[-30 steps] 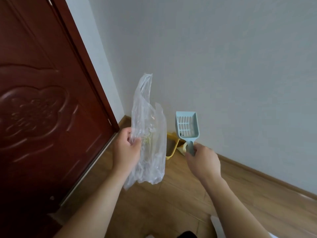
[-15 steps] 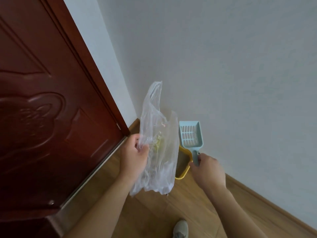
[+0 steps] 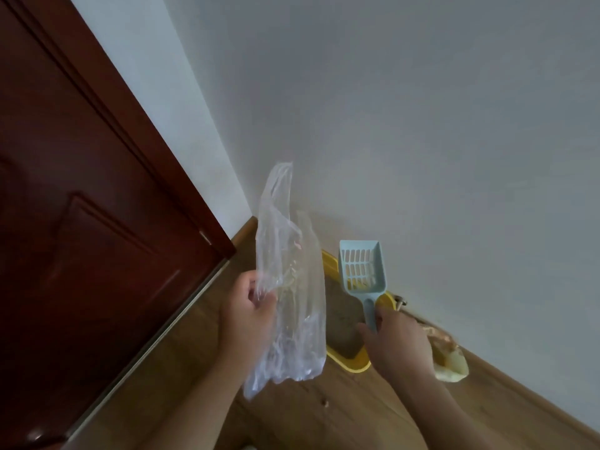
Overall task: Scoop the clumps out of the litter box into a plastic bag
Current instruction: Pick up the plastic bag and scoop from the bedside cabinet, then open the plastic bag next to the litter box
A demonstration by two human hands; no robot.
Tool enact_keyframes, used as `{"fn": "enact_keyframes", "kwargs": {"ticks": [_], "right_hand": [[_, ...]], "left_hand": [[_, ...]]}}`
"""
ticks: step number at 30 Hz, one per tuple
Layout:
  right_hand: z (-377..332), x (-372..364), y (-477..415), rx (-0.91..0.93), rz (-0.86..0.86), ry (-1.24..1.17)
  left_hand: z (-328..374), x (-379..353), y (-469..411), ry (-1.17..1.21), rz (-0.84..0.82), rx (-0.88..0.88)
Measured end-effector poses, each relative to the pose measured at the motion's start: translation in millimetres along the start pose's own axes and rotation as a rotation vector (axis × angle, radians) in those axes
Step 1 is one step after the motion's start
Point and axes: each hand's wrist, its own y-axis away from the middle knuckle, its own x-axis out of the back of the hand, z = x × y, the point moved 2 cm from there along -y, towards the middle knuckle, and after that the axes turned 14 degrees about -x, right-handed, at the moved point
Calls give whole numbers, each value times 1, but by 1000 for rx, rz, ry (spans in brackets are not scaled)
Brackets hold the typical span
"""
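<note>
Much of the yellow litter box (image 3: 349,364) is hidden. The clear plastic bag (image 3: 292,287) covers its left side and the right hand (image 3: 393,339) covers its near right corner, so only stretches of rim and a patch of grey-brown litter (image 3: 344,319) show between them. Clumps in the litter cannot be made out. The box sits on the wooden floor (image 3: 324,417) against the white wall (image 3: 422,125).

The left hand (image 3: 250,310) has its fingers pinching the bag's edge partway up; the bag hangs crumpled below and stands up limp above, and what it holds is hard to tell through the creases. The right hand's fingers are wrapped round the handle of the pale blue slotted scoop (image 3: 362,271), which is raised over the box's far end with a few yellowish bits lying at the base of its pan.

A pale lumpy bundle (image 3: 451,363) lies by the skirting, partly behind the right wrist. A dark red door (image 3: 81,222) fills the left, cut off by the frame.
</note>
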Motion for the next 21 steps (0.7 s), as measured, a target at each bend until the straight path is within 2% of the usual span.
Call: {"fn": "enact_keyframes", "kwargs": {"ticks": [7,11,16,21], "right_hand": [[22,-186,-95,-57,22,-52],[44,-284,-146,-106,23,-100],[70,-366,-197,-159,24,-150],[97,-410,-234,-234,15,-217]], "left_hand": [[-183,-104,-18,-18,-64,6],[-270,-164,-30,-22,-113,-78],[-343,-230,-45,16,-157,-213],[-381,-282,-45,144,-151,-201]]}}
